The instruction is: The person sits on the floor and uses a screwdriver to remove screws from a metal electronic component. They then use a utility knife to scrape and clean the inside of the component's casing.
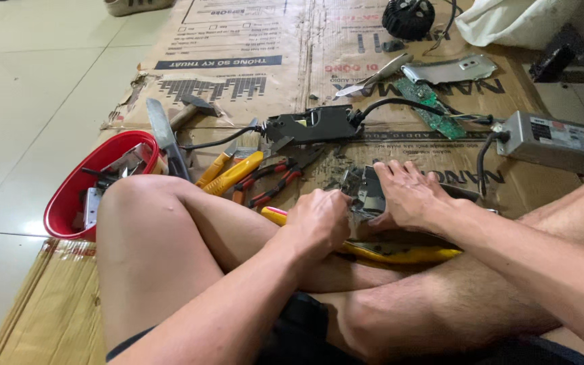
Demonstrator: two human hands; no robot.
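We cannot see what the left hand (319, 220) grips: its closed fingers hide the tool's working end, and only a yellow handle (273, 215) shows beside it. The dark metal part (366, 192) under the right hand (407, 196) is largely covered by the palm; its shape is unclear to us. Left of that part, the red bowl (69, 196) is partly hidden behind the knee, its contents indistinct. Beyond that part, the black round piece (408, 17) and white bag (508, 20) are cut by the top edge.
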